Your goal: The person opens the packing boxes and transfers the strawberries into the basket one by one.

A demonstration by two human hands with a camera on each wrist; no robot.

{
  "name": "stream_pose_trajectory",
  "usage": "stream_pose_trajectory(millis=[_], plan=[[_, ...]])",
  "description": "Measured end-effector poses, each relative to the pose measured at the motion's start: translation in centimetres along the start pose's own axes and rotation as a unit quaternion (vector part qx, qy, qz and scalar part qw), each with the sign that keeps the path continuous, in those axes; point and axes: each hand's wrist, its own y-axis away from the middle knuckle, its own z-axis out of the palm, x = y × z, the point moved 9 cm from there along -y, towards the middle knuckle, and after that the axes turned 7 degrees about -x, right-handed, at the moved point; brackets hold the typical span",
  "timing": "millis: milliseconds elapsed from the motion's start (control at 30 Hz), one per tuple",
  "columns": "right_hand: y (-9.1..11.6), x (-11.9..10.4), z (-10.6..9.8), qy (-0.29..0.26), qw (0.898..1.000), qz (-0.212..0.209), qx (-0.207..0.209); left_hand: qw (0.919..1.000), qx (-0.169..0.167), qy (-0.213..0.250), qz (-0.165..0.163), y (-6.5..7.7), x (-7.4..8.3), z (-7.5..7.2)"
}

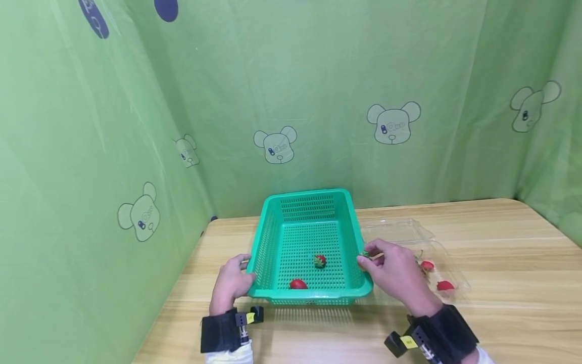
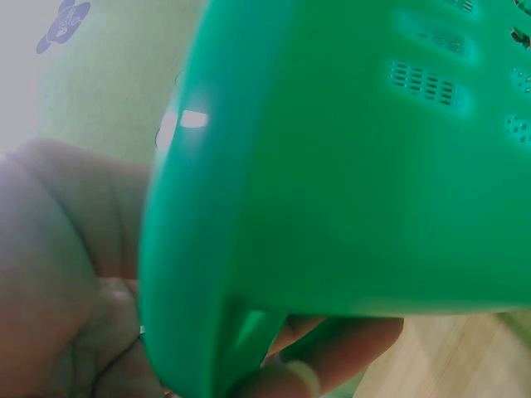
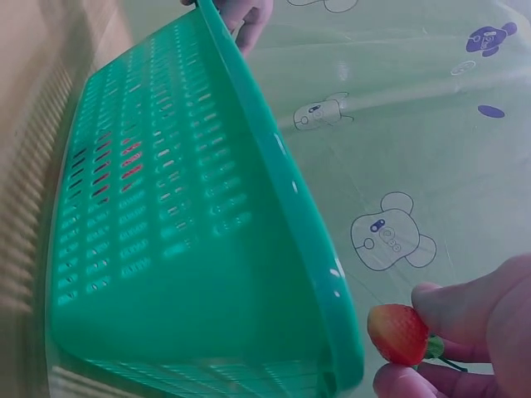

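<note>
The left hand (image 1: 233,280) grips the edge of the green basket (image 1: 327,293) at its eight o'clock side, and the right hand (image 1: 400,270) pinches a red strawberry (image 3: 398,334) just outside the basket's edge, at about four o'clock. Inside the basket, one small berry (image 1: 320,261) lies a bit past the middle toward five o'clock, and another red berry (image 1: 298,284) is by the near wall, close to seven o'clock. At three o'clock from the basket, a clear box (image 1: 447,265) on the table (image 1: 509,253) has more red berries (image 1: 445,285) in it.
</note>
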Motion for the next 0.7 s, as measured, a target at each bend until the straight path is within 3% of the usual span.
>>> stream_pose_trajectory(millis=[700], plan=[[0.3, -1.1, 0.8, -0.015, 0.999, -0.046, 0.006, 0.9999, 0.002, -0.009, 0.007, -0.1, -0.1, 0.0]])
